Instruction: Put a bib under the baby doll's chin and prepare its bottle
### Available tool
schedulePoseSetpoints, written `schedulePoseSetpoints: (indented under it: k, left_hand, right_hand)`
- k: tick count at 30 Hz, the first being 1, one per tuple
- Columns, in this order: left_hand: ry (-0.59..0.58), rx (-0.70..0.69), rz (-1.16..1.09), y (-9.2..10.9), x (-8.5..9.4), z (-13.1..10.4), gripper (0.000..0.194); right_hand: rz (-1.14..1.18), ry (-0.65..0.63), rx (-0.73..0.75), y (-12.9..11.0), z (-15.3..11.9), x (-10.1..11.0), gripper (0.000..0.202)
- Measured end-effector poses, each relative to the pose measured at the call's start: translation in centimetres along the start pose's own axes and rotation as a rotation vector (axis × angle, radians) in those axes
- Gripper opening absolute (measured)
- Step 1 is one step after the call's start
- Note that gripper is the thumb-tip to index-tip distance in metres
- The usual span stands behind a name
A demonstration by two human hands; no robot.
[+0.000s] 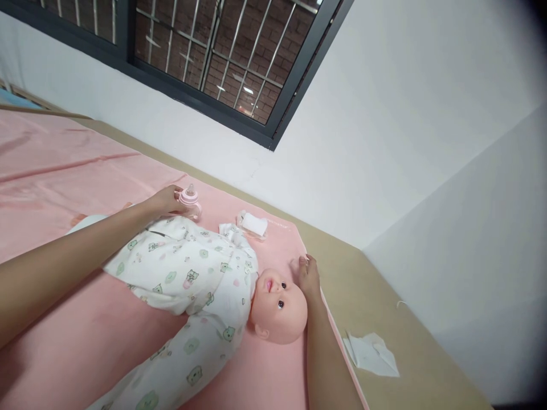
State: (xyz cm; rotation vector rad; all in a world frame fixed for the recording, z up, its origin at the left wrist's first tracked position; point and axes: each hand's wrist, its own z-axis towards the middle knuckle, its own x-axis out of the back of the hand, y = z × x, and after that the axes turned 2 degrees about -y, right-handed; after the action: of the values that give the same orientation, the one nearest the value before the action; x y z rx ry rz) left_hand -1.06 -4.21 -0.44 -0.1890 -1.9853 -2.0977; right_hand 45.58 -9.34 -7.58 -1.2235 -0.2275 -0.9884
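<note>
A baby doll (279, 310) lies on its back in a white suit (188, 267) printed with green and pink figures. Beyond its body, my left hand (167, 200) is closed around a baby bottle (190, 206) with a pink collar and clear teat, which stands upright. Past the top of the doll's head, my right hand (309, 274) has its fingers curled by a small pale, translucent thing (294, 265). What this thing is, I cannot make out. My right forearm runs close alongside the doll's head.
The doll lies on a pink sheet (269, 364) over a tan surface (342, 267). A small wipes-like packet (254, 224) lies near the doll's sleeve. A crumpled white tissue (372, 354) rests at the right. A white wall (325, 188) and a barred window (222, 62) stand behind.
</note>
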Motion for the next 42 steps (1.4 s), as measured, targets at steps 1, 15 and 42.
schedulePoseSetpoints:
  k: [1,15,42]
  left_hand:
    - [-0.018,0.008,-0.023,0.0,0.0,0.1,0.06]
    - [-0.083,-0.005,0.167,-0.9,0.2,1.4,0.077]
    - [-1.17,-0.449,0.572,11.0,-19.7,-5.6,0.044]
  right_hand:
    - [0.003,0.001,-0.002,0.0,0.0,0.0,0.086]
    - [-0.153,0.066,0.37,-5.1,-1.6,-0.2,0.048]
    - [-0.18,-0.399,0.392,-7.5,-4.1,-2.2,0.022]
